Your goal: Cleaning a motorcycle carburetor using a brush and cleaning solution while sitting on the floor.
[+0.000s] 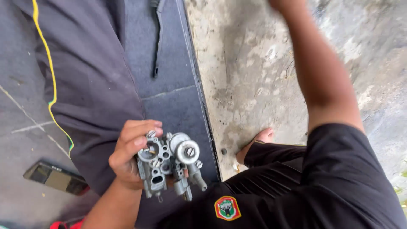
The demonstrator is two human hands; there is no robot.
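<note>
Grey cast-metal carburetor [169, 165], held low and left of centre in the head view, above dark trousers [93, 85] w/ a yellow side stripe. Body shows round ports, slotted screw heads, a domed cap at upper right and a short tube pointing down-right. Left hand [129, 154]: grip closed round the carburetor's left side, fingers [142, 129] curled over the top edge, thumb side hidden behind the part. Left forearm runs down to the bottom edge of the frame.

Right arm [322, 76] stretches up toward the top edge, blurred; the right hand itself is cut off by the frame, so its grip cannot be told. Black short sleeve [339, 169] covers the upper arm; a round coloured badge [227, 208] sits on the shirt near bottom centre.

Surroundings: bare foot [258, 142] rests on stained concrete floor [254, 63] to the right. Dark grey mat [169, 97] lies left of the concrete, a thin black tool [157, 38] on it near the top. Dark phone [55, 177] lies flat at lower left.
</note>
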